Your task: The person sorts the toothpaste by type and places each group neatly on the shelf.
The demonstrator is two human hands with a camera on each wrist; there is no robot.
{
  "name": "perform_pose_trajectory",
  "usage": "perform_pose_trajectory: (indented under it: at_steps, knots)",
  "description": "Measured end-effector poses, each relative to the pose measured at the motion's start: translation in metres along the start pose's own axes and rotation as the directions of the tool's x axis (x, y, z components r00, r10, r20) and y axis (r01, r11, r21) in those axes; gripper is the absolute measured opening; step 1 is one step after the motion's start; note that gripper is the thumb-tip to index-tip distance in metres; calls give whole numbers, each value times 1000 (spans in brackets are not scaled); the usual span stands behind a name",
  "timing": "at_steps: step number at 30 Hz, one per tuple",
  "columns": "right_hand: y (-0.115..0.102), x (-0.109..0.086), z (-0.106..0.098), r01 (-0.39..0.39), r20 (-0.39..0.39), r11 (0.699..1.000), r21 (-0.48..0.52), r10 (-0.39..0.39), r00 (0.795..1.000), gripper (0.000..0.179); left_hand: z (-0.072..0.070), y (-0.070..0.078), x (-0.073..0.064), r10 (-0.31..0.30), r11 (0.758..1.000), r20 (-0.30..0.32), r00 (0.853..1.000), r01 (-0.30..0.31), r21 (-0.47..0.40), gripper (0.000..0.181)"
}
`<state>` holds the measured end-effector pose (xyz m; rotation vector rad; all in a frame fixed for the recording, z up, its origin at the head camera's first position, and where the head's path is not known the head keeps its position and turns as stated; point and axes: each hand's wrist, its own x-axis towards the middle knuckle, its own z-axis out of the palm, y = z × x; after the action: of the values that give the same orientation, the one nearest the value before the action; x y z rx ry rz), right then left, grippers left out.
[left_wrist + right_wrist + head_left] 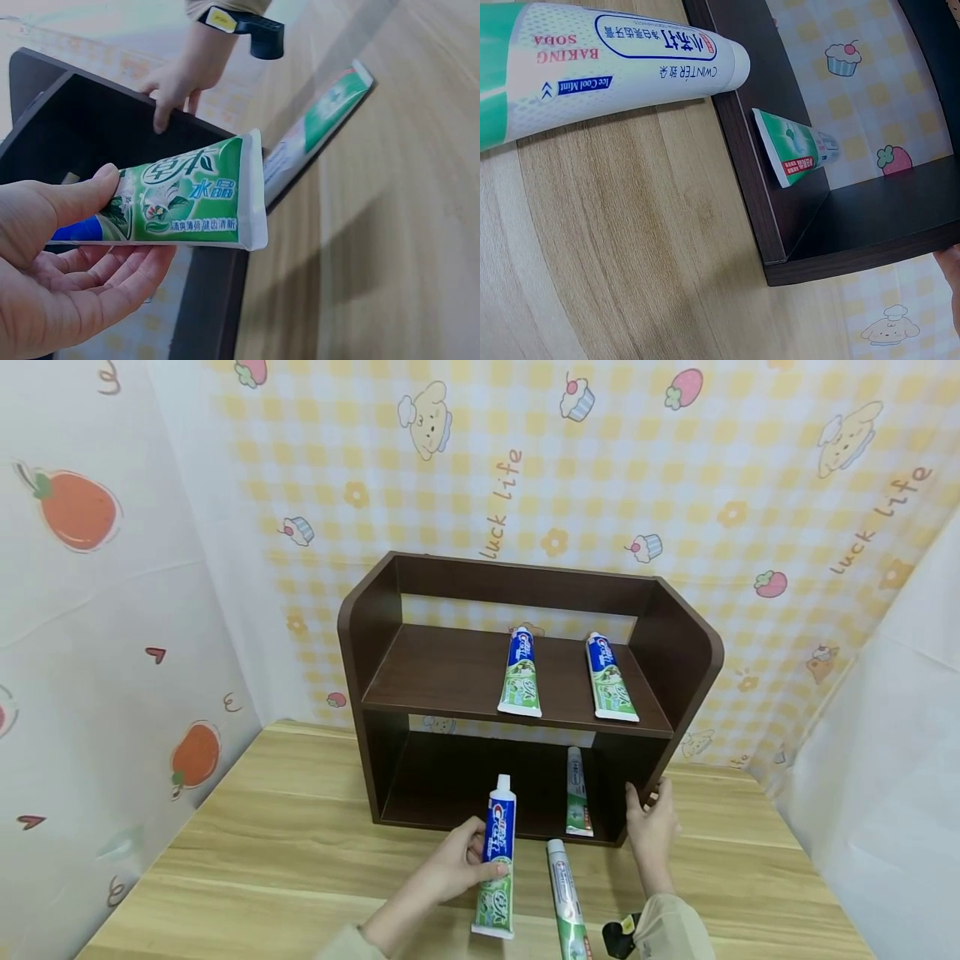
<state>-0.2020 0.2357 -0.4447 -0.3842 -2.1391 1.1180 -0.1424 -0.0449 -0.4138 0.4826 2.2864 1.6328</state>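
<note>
My left hand (456,865) holds a blue and green Crest toothpaste tube (499,831), cap up, in front of the shelf's lower level. Thumb and fingers lie on either side of the tube in the left wrist view. At the right end of the dark brown two-level shelf (450,664), my right hand (654,828) grips the front edge of the side panel. On the table between the hands lies a white and green toothpaste tube (566,893), its cap toward the shelf. A similar tube (791,148) lies on the lower level, near the right side.
Two more Crest tubes, one mid-shelf (521,681) and one farther right (611,681), lie on the upper level with their caps to the back. The shelf stands on a wood-grain table (300,852), before a patterned wall cloth (480,485).
</note>
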Motion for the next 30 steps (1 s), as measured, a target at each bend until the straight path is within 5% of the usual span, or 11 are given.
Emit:
perform_pose_trajectory:
  at_steps: [19,30]
  knots:
    - [1,0,0,10,-13,1000,-11,-10,1000,20,-33,25,-9,57,994,-138,989,-44,100,49]
    - [2,2,0,9,-6,1000,-19,-9,1000,20,-44,40,-18,95,994,-251,963,-76,83,49]
